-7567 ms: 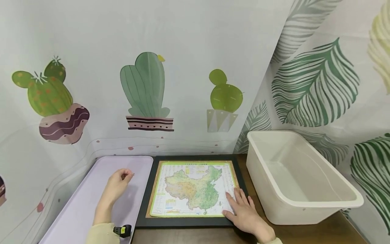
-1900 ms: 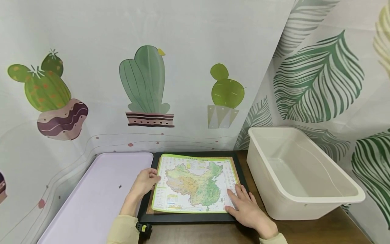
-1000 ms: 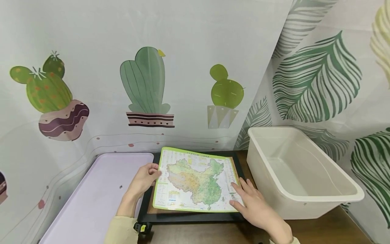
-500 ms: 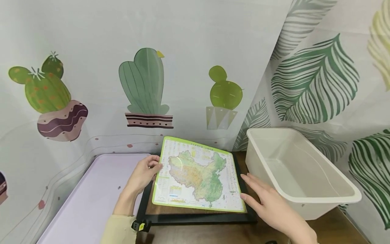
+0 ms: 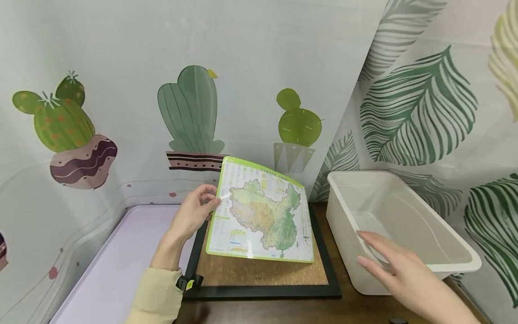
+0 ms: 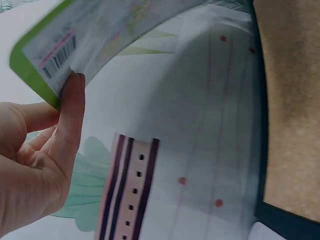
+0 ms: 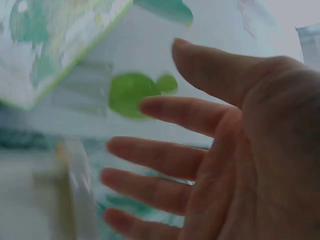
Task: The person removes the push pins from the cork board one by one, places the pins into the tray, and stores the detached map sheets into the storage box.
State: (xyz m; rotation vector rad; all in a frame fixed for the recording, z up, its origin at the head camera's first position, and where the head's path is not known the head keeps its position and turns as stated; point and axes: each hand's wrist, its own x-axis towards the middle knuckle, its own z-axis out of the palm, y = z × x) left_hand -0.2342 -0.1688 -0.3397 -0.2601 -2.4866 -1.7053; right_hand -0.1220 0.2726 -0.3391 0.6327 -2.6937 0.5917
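Note:
A glossy map sheet (image 5: 263, 211) with a green border is held up, tilted and slightly bowed, above a black-framed cork board (image 5: 259, 272). My left hand (image 5: 195, 208) pinches its left edge between thumb and fingers. The left wrist view shows the back of the sheet (image 6: 60, 55), with a barcode near the pinched edge. My right hand (image 5: 400, 270) is off the sheet, fingers extended, in front of the white bin. In the right wrist view that hand (image 7: 215, 145) has its fingers spread and holds nothing.
A deep white bin (image 5: 344, 243) stands right of the board on the brown table (image 5: 283, 310). A lilac tray (image 5: 117, 265) lies to the left, partly behind my left forearm. Printed curtains (image 5: 251, 67) hang close behind.
My left hand has let go of a tiny dark item on the tray, gripped the map sheet and raised it off the board. My right hand has left the sheet and moved right.

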